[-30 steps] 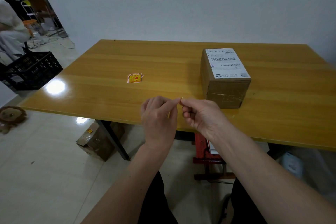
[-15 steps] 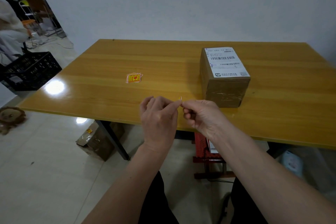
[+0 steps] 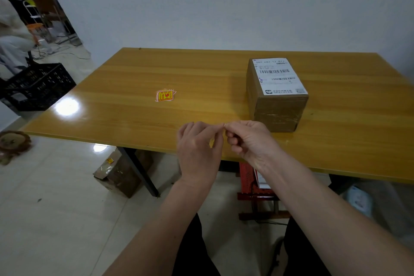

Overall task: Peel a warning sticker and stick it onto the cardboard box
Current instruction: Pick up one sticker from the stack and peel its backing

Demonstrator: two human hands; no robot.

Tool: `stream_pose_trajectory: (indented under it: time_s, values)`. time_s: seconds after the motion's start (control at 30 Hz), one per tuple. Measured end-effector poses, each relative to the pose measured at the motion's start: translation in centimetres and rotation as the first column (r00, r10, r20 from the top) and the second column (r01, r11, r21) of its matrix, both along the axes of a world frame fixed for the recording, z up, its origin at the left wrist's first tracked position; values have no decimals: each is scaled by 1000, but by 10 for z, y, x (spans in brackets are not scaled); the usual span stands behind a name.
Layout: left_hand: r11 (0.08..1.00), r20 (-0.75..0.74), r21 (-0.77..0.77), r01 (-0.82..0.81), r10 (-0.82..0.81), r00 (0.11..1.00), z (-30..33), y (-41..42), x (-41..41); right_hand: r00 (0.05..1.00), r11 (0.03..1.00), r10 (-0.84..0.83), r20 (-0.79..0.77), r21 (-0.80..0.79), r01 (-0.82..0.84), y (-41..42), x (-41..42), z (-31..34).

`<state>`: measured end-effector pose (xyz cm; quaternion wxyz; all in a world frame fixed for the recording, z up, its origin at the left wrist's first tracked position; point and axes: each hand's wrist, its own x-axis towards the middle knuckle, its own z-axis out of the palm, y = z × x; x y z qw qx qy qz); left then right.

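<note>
Glossy yellow wooden table [image 3: 201, 78] against a plain pale wall. Brown rectangular cardboard box [image 3: 277, 110], white barcode label on top, standing on the table's right half. Small stack of red-and-yellow warning stickers [image 3: 165, 95] lying flat well left of the box. Above the near edge, left hand [image 3: 198, 148] and right hand [image 3: 251, 139] meeting fingertip to fingertip, both pinched on a tiny, thin sticker edge [image 3: 223, 124], mostly hidden and too small to make out. Black plastic crate [image 3: 38, 85] on the floor at left.
</note>
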<state>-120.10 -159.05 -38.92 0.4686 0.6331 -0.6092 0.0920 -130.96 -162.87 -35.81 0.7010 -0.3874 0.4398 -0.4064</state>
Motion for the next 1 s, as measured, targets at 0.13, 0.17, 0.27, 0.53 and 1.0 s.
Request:
stream_pose_trajectory:
  time_s: [0.13,0.17,0.27,0.53,1.0]
  values:
    - [994,-304,86,65,-36,952,7,2,-6,1000,994,-8,-28,-107,5,-1,1,-3]
    - [989,-400,120,91,-36,916,9,2,-7,999,991,-13,-40,-137,8,-1,1,-4]
    - [965,-594,173,198,-58,802,13,2,-7,996,972,-30,-80,-234,10,-2,0,-5]
    - [934,-827,114,339,-99,553,17,-2,-4,978,917,-49,-202,-397,-36,2,-1,-5]
    - [946,-907,222,234,112,406,3,-16,8,967,949,-70,-244,-315,-11,-6,-5,-18]
